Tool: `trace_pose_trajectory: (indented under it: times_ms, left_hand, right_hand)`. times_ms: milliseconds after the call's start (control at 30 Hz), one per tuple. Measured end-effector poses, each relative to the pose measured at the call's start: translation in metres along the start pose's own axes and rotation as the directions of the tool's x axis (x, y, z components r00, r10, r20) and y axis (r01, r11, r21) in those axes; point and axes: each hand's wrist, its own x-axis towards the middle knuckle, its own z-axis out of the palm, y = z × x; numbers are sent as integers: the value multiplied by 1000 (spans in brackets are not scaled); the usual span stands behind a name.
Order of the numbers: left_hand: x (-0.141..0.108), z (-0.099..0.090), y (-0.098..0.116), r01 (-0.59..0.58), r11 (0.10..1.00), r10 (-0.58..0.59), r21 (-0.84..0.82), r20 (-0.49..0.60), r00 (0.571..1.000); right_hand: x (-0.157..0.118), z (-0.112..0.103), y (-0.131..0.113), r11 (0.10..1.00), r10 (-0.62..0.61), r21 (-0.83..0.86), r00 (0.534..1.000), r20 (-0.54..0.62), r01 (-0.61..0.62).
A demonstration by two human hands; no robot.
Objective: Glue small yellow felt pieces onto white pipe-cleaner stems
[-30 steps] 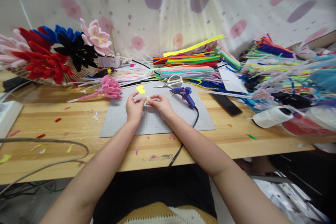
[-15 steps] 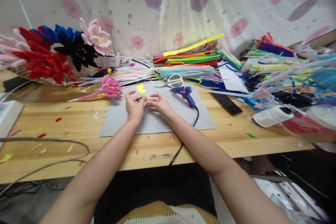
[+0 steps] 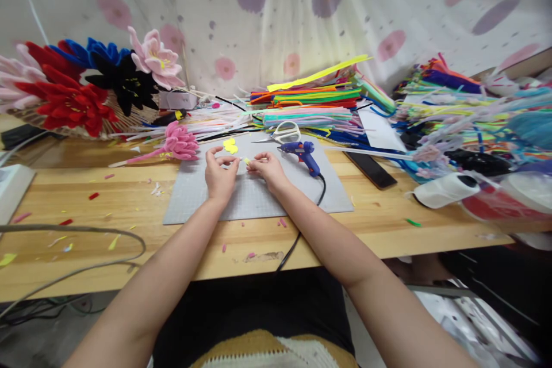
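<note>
A: Bright, even light on the table (image 3: pixel 142 201), and look, the curtain (image 3: pixel 280 29) takes a warm yellowish glow low in its middle!
B: Deep gloom below the table's front edge, though, and the top right corner falls dark.
A: Sharpness? Fair around the glue gun (image 3: pixel 305 156), but out right the teal bundle (image 3: pixel 532 128) smears to a soft blur!
B: And here's the wide lens: forearms (image 3: pixel 172 270) stretched large toward the bottom corners, while the yellow scrap (image 3: pixel 246 161) at the right hand (image 3: pixel 267 169) is too small and soft to read.
</note>
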Motion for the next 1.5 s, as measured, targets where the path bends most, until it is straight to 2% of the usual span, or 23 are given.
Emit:
trace_pose_trajectory:
  times_ms: [200,367,1000,1200,1367,1500]
  left_hand:
    - [-3,-1,6,-48,995,47,84,12,999]
    - [-3,-1,4,-52,992,51,117,5,999]
    - [-4,-1,7,-20,975,17,219,18,1000]
    - [-6,-1,9,1,971,-16,241,61,998]
    - [-1,-5,7,56,991,-67,120,95,993]
    - [6,-5,-5,186,976,-153,-113,250,956]
  right_hand:
    - [-2,1,0,991,31,131,999,37,-35]
    - [-3,1,-1,983,53,173,997,50,-61]
    - [-1,0,-1,982,45,185,999,14,-47]
    - [3,-2,2,986,28,162,999,22,-31]
    - [5,-7,-1,998,10,63,999,41,-13]
    - [2,-14,-8,1000,25,-17,982,185,-23]
